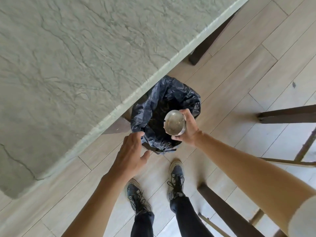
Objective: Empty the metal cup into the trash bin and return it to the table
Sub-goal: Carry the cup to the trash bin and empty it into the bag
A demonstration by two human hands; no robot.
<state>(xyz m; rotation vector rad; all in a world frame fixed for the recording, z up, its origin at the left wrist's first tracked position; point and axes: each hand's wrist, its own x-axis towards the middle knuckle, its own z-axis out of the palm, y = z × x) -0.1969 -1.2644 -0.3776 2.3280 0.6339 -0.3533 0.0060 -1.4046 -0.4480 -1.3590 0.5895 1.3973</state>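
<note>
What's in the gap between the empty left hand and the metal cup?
In the head view, only the crumpled rim of the dark bin bag and the bin's open mouth lie between the left hand and the metal cup.

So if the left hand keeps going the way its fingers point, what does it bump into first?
Probably the dark bag lining the trash bin. The left hand is open, its fingertips aimed at the bag's near rim and almost touching it, though height is hard to judge from above.

No readable text, label, brand or number anywhere; cup, bin liner and shoes show none legible.
</note>
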